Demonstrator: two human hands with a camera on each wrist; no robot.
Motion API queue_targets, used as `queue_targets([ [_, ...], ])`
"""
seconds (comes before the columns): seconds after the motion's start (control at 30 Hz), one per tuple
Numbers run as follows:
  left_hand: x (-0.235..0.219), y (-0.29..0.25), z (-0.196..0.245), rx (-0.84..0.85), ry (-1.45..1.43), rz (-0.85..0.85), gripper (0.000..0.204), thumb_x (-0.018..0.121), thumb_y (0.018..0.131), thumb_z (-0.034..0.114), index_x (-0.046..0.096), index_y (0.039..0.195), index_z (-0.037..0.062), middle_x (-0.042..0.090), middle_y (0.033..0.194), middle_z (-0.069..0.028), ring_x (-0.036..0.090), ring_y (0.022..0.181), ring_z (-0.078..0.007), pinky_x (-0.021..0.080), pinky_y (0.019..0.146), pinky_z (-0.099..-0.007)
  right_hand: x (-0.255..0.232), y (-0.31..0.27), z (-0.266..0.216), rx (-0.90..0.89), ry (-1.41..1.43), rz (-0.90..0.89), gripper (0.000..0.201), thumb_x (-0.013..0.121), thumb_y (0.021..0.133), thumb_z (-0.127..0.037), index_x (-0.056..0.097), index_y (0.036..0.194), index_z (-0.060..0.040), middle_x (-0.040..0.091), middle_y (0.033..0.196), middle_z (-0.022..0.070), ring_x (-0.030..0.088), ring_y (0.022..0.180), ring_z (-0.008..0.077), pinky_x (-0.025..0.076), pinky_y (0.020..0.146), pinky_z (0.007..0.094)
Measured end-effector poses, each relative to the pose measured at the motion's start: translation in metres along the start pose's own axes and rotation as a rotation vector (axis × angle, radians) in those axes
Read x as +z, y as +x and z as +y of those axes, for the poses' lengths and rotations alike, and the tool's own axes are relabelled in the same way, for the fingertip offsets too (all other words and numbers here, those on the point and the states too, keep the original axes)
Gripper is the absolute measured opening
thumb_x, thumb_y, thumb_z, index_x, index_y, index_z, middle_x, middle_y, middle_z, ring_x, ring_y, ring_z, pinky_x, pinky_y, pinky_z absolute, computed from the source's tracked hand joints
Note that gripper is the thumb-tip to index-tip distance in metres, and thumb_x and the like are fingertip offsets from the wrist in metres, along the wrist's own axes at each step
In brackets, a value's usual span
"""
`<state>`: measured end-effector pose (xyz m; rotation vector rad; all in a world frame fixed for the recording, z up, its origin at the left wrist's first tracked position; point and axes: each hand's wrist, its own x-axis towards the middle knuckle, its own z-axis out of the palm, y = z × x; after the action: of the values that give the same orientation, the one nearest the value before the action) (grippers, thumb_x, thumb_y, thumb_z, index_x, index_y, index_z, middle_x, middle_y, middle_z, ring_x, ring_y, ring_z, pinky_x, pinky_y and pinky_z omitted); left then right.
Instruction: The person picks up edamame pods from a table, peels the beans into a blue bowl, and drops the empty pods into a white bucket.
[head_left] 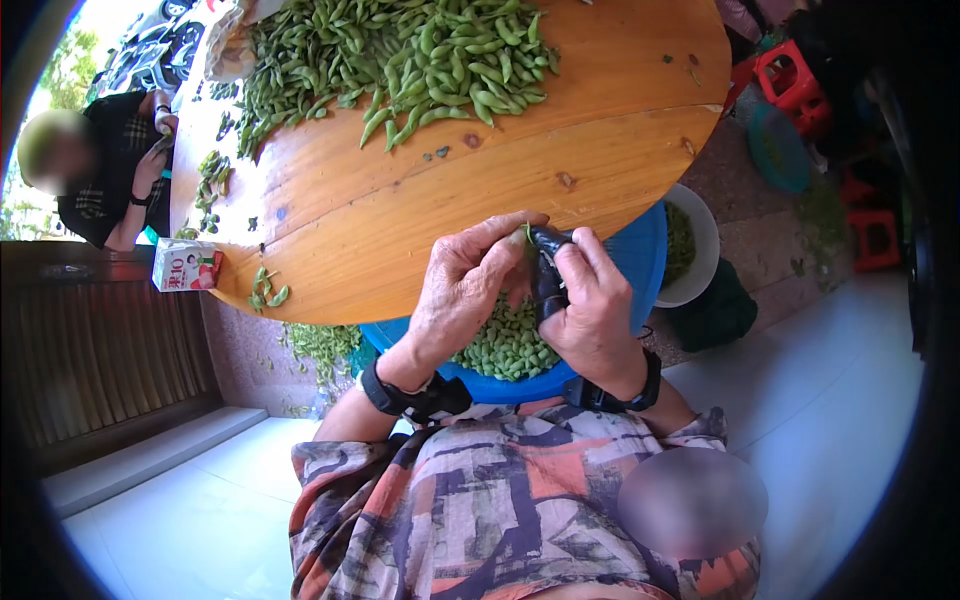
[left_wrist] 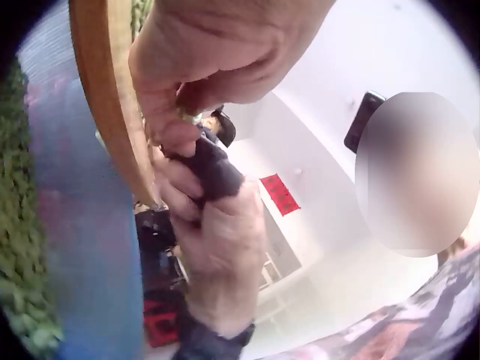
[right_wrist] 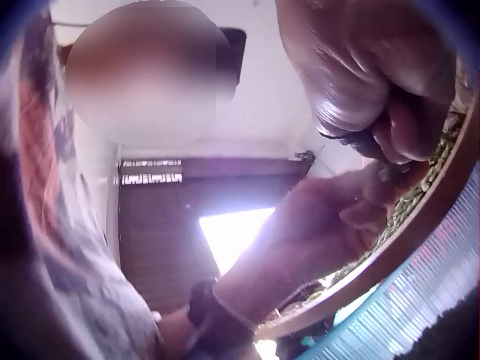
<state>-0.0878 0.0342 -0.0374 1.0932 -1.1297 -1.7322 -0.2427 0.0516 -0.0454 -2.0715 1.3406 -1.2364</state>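
Observation:
Over a blue basin (head_left: 395,328) of shelled green beans (head_left: 510,345), both hands meet at a small green soybean pod (head_left: 528,233). The left hand (head_left: 462,275) pinches the pod between thumb and fingers, hiding most of it. Close against it, the right hand (head_left: 600,315) has black coverings (head_left: 550,290) on its thumb and forefinger, whose tips pinch the pod's end. The left wrist view shows the left hand (left_wrist: 217,52) above the right hand (left_wrist: 225,225), fingertips together. In the right wrist view the right hand (right_wrist: 375,67) hides the pod.
A wooden table (head_left: 400,230) bears a large heap of pods (head_left: 400,60) and a juice carton (head_left: 187,266). Another person (head_left: 110,170) sits at its left. A white bucket (head_left: 700,245), red stools (head_left: 790,80) and scattered green hulls (head_left: 325,350) are on the floor.

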Motion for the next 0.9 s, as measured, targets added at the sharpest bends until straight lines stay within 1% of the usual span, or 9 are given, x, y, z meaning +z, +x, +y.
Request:
queue_targets([
  [0.1,0.011,-0.001,-0.007,0.102,-0.096,0.114,0.03,0.044,0.099,0.009,0.061,0.12,-0.0043,0.066,0.084,-0.0025,0.052,0.062,-0.005,0.044,0.055,-0.0201,0.007,-0.003,-0.004,-0.035,-0.007,0.042,0.033,0.06,0.062,0.01,0.056,0.094,0.0037,0.047,0.087,0.0193,0.055,0.073,0.0409,0.048,0.062,0.0429],
  [0.17,0.018,-0.003,-0.004,0.125,-0.061,0.195,0.032,0.041,0.096,0.007,0.061,0.118,-0.0046,0.067,0.094,-0.0064,0.058,0.073,-0.0087,0.049,0.066,-0.0219,0.011,-0.005,-0.003,-0.063,-0.066,0.044,0.033,0.064,0.065,0.008,0.056,0.096,0.0041,0.048,0.089,0.02,0.057,0.074,0.0395,0.049,0.062,0.0422],
  [0.2,0.021,0.001,-0.011,0.153,-0.239,0.193,0.033,0.041,0.094,0.006,0.061,0.118,-0.005,0.065,0.109,-0.0102,0.062,0.092,-0.0147,0.05,0.085,-0.0272,0.012,-0.006,-0.002,-0.078,-0.059,0.035,0.042,0.064,0.062,0.009,0.055,0.103,0.006,0.048,0.095,0.0215,0.058,0.08,0.0403,0.051,0.066,0.0425],
  [0.3,0.024,0.003,-0.012,0.109,-0.424,0.154,0.034,0.042,0.094,0.007,0.058,0.12,-0.0052,0.062,0.116,-0.0122,0.059,0.107,-0.0191,0.045,0.099,-0.0324,0.014,-0.005,0.002,-0.1,-0.082,0.063,0.047,0.065,0.062,0.008,0.055,0.108,0.0072,0.05,0.102,0.023,0.06,0.086,0.04,0.054,0.071,0.0419],
  [0.5,0.025,0.005,-0.016,0.04,-0.636,0.05,0.031,0.044,0.094,0.009,0.057,0.121,-0.0028,0.062,0.113,-0.0107,0.059,0.104,-0.0183,0.045,0.097,-0.0325,0.007,-0.003,0.001,-0.107,-0.152,0.115,0.032,0.063,0.072,0.003,0.059,0.104,0.0053,0.054,0.099,0.0211,0.063,0.084,0.0383,0.054,0.072,0.04],
  [0.63,0.021,0.003,-0.023,0.057,-0.507,0.09,0.021,0.049,0.098,0.011,0.059,0.113,-0.0002,0.063,0.099,-0.005,0.06,0.088,-0.0118,0.049,0.081,-0.0262,-0.001,0.007,0.007,0.035,0.028,0.072,0.027,0.062,0.075,-0.001,0.062,0.102,0.0004,0.056,0.088,0.0151,0.062,0.076,0.0355,0.051,0.066,0.037],
  [0.67,0.019,0.003,-0.024,0.048,-0.406,0.113,0.018,0.05,0.1,0.012,0.059,0.111,0.0007,0.063,0.094,-0.0029,0.059,0.08,-0.0092,0.05,0.074,-0.0228,-0.004,0.012,0.012,0.041,0.156,0.084,0.024,0.061,0.078,-0.003,0.063,0.102,-0.0008,0.056,0.08,0.0133,0.062,0.073,0.0328,0.049,0.063,0.0352],
  [0.77,0.022,0.002,-0.019,0.072,-0.031,0.207,0.018,0.05,0.102,0.015,0.059,0.109,0.0018,0.063,0.086,0.0002,0.051,0.068,-0.0047,0.044,0.06,-0.0177,-0.017,0.008,0.018,0.518,0.792,-0.138,0.019,0.059,0.091,-0.015,0.064,0.101,0.0003,0.056,0.068,0.001,0.053,0.056,0.0085,0.042,0.051,0.024],
  [0.9,0.011,0.002,0.0,-0.062,-0.168,0.027,0.02,0.049,0.102,0.016,0.062,0.106,0.0007,0.059,0.079,0.0008,0.045,0.064,-0.0044,0.035,0.054,-0.0188,-0.021,0.01,0.036,0.608,1.223,-0.221,0.021,0.057,0.094,-0.018,0.064,0.102,0.0004,0.056,0.067,-0.003,0.048,0.053,0.0018,0.039,0.049,0.0185],
])
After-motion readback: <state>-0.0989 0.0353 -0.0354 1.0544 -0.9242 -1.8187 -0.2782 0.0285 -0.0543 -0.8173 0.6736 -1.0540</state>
